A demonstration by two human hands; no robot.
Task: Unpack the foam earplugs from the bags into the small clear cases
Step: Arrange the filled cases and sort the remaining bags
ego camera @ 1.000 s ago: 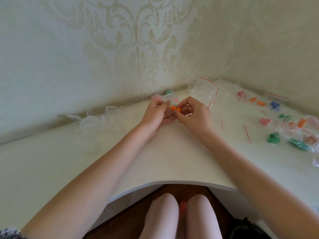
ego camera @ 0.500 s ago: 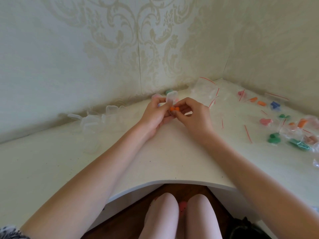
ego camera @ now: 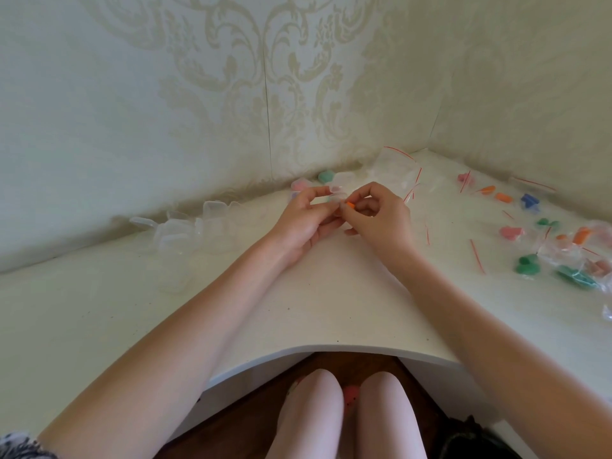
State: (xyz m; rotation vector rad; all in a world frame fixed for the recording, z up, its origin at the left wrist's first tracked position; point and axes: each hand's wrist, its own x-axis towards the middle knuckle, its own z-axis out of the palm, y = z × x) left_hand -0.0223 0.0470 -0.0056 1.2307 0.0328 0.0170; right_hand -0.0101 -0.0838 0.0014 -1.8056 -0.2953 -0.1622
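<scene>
Above the white corner table (ego camera: 331,293), my left hand (ego camera: 308,220) holds a small clear case (ego camera: 339,190) with its lid up, fingers curled round it. My right hand (ego camera: 377,217) pinches an orange foam earplug (ego camera: 350,205) at the case's opening. The two hands touch. What lies inside the case is hidden by my fingers. Empty clear bags with red strips (ego camera: 397,173) lie just behind my right hand.
Several empty clear cases (ego camera: 185,233) stand in a heap at the left. Filled cases with pink and green plugs (ego camera: 318,180) sit against the wall. Bags with orange, blue, green and pink plugs (ego camera: 563,253) are scattered at the right. The table's curved front edge (ego camera: 347,349) is over my knees.
The case in my left hand has been tilted up with its lid raised. My right hand has brought the orange earplug slightly right and closer to the case's opening.
</scene>
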